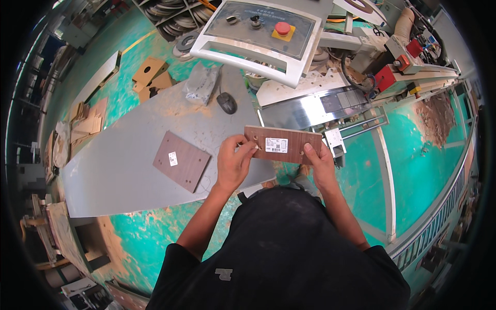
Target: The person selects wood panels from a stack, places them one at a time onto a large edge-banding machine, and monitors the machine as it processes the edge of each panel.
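Observation:
A narrow brown wood-grain board [292, 146] with a white label and drilled holes is held up in front of me, over the table's right end. My right hand [322, 164] grips its right end, thumb on the labelled face and fingers behind. At the left end, my left hand [234, 159] is closed in a pinch by the holes; a tiny pale bit shows at its fingertips, too small to name. A second brown board [182, 161], also labelled and drilled, lies flat on the grey table [124, 160] to the left.
A black mouse [227, 103] and a clear plastic bag [200, 85] lie at the table's far side. Beyond stands a machine with a control panel [261, 31] and red button [282, 28]. Its metal bed [310, 108] is at right. Cardboard pieces [151, 72] sit on the green floor.

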{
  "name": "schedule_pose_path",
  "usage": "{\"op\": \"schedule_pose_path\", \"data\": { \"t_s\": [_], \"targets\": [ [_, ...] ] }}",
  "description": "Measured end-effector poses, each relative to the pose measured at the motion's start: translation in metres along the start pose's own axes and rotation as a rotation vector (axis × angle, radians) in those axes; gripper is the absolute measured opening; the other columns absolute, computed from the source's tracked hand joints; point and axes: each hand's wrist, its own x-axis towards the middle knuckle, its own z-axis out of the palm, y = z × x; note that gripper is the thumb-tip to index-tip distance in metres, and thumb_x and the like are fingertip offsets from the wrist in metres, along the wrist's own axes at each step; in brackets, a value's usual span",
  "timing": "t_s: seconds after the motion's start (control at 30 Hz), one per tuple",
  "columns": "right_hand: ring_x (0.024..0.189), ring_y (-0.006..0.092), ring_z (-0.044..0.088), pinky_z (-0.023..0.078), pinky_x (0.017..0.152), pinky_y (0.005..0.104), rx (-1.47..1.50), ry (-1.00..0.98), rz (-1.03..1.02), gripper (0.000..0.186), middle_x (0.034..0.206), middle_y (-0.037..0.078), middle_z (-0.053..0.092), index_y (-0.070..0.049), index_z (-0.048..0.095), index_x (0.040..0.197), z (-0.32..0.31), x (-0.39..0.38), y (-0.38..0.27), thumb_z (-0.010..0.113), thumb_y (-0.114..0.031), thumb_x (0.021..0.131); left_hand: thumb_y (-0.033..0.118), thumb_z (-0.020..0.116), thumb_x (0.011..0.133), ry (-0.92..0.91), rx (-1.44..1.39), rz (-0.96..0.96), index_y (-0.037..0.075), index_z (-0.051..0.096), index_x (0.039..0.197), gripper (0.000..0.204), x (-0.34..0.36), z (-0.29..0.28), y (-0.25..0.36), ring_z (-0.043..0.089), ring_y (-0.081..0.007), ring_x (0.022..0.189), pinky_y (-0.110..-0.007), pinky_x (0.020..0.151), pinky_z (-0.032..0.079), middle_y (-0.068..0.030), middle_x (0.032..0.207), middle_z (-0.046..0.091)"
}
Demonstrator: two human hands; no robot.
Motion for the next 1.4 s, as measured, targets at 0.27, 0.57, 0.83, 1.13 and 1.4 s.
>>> {"op": "schedule_pose_path", "data": {
  "t_s": [0.27, 0.57, 0.83, 1.13, 1.4],
  "targets": [
    [0.105, 0.0107, 0.065, 0.05, 0.096, 0.03, -0.047, 0.02, -0.01, 0.033, 0.117, 0.003, 0.071, -0.002, 0.064, 0.129, 0.003, -0.002, -0.001, 0.067, -0.024, 0.105, -0.002, 0.07, 0.085, -0.076, 0.045, 0.046, 0.003, 0.061, 0.1, 0.018, 0.003, 0.005, 0.001, 0.058, -0.0379, 0.093, -0.045, 0.082, 0.046, -0.0147, 0.099, 0.059],
    [0.106, 0.0111, 0.063, 0.051, 0.096, 0.0305, -0.129, 0.013, -0.049, 0.04, 0.118, 0.006, 0.07, 0.002, 0.06, 0.132, 0.008, -0.004, -0.011, 0.068, -0.027, 0.105, 0.004, 0.074, 0.088, -0.063, 0.075, -0.078, 0.004, 0.061, 0.103, 0.02, 0.001, 0.004, 0.011, 0.06, -0.0369, 0.086, -0.047, 0.076, 0.048, -0.0144, 0.097, 0.06],
    [0.102, 0.0115, 0.064, 0.052, 0.092, 0.0296, -0.263, -0.035, -0.122, 0.035, 0.112, 0.006, 0.071, 0.002, 0.062, 0.125, 0.028, -0.02, -0.026, 0.07, -0.024, 0.104, 0.006, 0.073, 0.087, -0.08, 0.237, -0.086, 0.004, 0.059, 0.094, 0.016, -0.003, 0.013, 0.002, 0.061, -0.036, 0.075, -0.046, 0.065, 0.049, -0.0141, 0.086, 0.059],
    [0.096, 0.0119, 0.065, 0.053, 0.087, 0.0299, -0.311, 0.133, -0.18, 0.032, 0.106, 0.007, 0.072, 0.002, 0.064, 0.123, 0.035, -0.016, -0.025, 0.07, -0.023, 0.103, 0.0, 0.07, 0.082, -0.072, 0.161, -0.045, 0.003, 0.061, 0.084, 0.01, 0.01, 0.007, 0.01, 0.063, -0.0335, 0.069, -0.041, 0.061, 0.05, -0.0128, 0.081, 0.062],
    [0.096, 0.0104, 0.064, 0.052, 0.088, 0.0286, -0.213, 0.223, -0.147, 0.03, 0.107, 0.005, 0.071, 0.002, 0.064, 0.123, 0.011, -0.008, -0.012, 0.069, -0.021, 0.104, -0.004, 0.065, 0.087, 0.084, -0.191, -0.343, 0.0, 0.062, 0.086, 0.005, 0.005, 0.008, 0.0, 0.066, -0.0175, 0.067, -0.031, 0.063, 0.052, -0.0105, 0.081, 0.067]
  ]
}}
